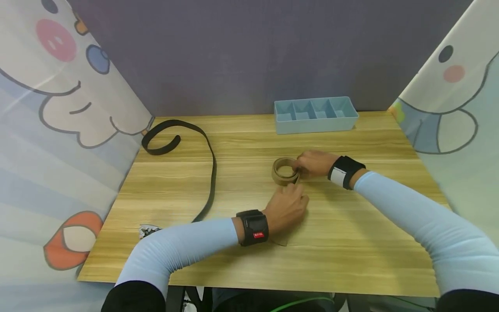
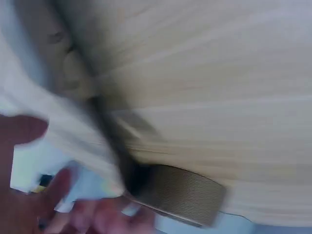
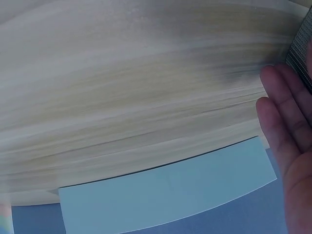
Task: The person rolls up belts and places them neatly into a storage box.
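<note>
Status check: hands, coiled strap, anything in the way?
Left hand gripping tail of tan strap; right hand at coil's right edge. Strap mostly coiled, tail out past left hand. Black strap off left, blue tray beyond; neither touches coil.

This looks like a small, closed-in work corner, though whether it stands in a home or a workplace cannot be told. A wood-grain table (image 1: 370,242) fills the middle of the frame. Cartoon-printed sheets screen it at the left (image 1: 46,173) and right (image 1: 464,173), and a plain grey-purple backdrop (image 1: 234,56) spans the top. A pale blue divided tray (image 1: 317,126), upper right of centre, suggests sorting or craft work.
</note>
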Motion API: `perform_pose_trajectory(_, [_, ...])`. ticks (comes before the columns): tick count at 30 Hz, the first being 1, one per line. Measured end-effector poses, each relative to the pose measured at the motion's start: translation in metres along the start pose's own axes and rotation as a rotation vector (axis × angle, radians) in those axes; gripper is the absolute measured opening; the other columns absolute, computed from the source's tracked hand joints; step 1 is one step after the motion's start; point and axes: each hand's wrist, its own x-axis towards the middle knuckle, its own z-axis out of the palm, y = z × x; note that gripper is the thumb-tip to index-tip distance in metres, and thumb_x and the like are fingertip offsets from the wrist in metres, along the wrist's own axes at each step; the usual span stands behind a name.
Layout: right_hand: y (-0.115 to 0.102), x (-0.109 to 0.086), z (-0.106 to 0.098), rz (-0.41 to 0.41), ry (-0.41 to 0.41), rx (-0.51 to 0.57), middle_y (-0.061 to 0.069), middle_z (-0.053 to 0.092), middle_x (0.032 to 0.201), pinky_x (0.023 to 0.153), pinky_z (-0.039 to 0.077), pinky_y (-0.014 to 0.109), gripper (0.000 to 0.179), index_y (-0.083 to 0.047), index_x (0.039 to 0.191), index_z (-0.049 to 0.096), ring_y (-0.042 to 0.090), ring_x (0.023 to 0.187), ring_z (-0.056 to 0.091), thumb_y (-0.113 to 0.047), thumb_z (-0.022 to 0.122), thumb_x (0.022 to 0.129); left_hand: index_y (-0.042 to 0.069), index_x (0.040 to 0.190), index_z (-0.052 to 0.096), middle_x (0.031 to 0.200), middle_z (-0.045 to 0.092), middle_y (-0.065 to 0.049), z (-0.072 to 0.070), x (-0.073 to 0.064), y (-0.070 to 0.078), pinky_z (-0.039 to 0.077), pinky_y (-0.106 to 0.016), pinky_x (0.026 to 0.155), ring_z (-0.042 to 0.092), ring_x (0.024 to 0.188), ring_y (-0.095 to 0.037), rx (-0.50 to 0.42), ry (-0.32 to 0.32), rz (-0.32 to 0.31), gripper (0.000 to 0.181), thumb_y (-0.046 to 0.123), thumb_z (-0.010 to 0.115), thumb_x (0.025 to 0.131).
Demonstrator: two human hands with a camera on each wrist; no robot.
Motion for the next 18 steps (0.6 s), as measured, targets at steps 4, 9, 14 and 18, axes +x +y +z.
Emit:
perform_pose_trajectory(4, [0.001,-0.004,0.001,0.009,-0.001,0.017,0.005,0.077,0.088,0.072,0.060,0.036,0.013,-0.012,0.089,0.074,0.018,0.079,0.073,0.001,0.075,0.089,0.019,0.074,0.059,0.071,0.055,0.006,0.009,-0.009,-0.009,0.040,-0.025,0.041,0.046,0.055,-0.007,-0.146,-0.208,-0.247,0.046,0.058,0.060,0.098])
perform_pose_trajectory(9, [0.000,-0.005,-0.002,0.032,-0.017,0.000,0.005,0.079,0.091,0.075,0.061,0.036,0.013,-0.012,0.093,0.076,0.020,0.083,0.075,-0.001,0.078,0.089,0.020,0.066,0.050,0.060,0.048,0.007,0.016,-0.018,-0.017,0.037,-0.028,0.041,0.044,0.050,-0.008,-0.455,-0.392,-0.361,0.058,0.072,0.063,0.089])
perform_pose_trajectory(14, [-0.003,-0.004,-0.003,0.013,0.001,0.018,0.007,0.079,0.091,0.074,0.061,0.038,0.013,-0.011,0.094,0.075,0.022,0.083,0.075,0.001,0.078,0.088,0.020,0.072,0.057,0.063,0.049,0.007,0.012,-0.023,-0.012,0.038,-0.029,0.044,0.047,0.054,-0.009,-0.692,-0.461,-0.433,0.050,0.065,0.075,0.084])
perform_pose_trajectory(18, [-0.004,-0.004,-0.003,0.020,-0.002,0.017,0.007,0.079,0.092,0.075,0.061,0.037,0.014,-0.011,0.094,0.075,0.022,0.084,0.075,0.001,0.078,0.088,0.018,0.074,0.059,0.062,0.048,0.009,0.005,-0.029,-0.011,0.036,-0.026,0.045,0.044,0.052,-0.008,-0.850,-0.510,-0.479,0.041,0.052,0.078,0.087])
